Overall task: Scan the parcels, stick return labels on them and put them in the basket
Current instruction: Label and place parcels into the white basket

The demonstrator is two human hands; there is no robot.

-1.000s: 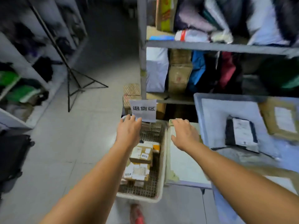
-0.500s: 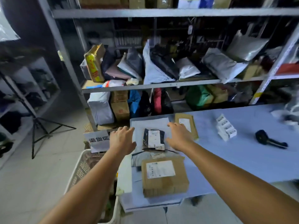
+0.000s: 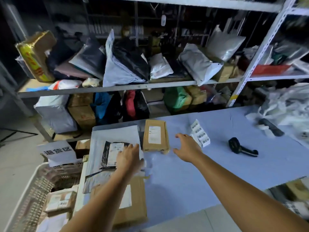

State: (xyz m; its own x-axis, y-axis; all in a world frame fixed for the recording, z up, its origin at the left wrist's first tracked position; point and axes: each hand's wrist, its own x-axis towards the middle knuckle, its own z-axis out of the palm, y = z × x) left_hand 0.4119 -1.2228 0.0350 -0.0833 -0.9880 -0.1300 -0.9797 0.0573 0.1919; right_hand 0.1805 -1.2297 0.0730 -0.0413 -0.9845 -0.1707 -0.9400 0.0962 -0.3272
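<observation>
Crowded shelving [image 3: 133, 88] is backing the pale tabletop [image 3: 200, 173]. Near its left edge the left hand [image 3: 129, 158], fingers straight together, is lying over a black poly mailer [image 3: 107, 154]. The right hand [image 3: 188, 149] is hovering, fingers spread, near the return labels [image 3: 199, 135]. The mailer is probably soft, light and slick, so pinching an edge suits.

The person's left hand [image 3: 129, 158] and right hand [image 3: 188, 147] are bare. The slim left forearm [image 3: 100, 198] and right forearm [image 3: 242, 186] are bare too, uncovered to the frame's edge.
</observation>
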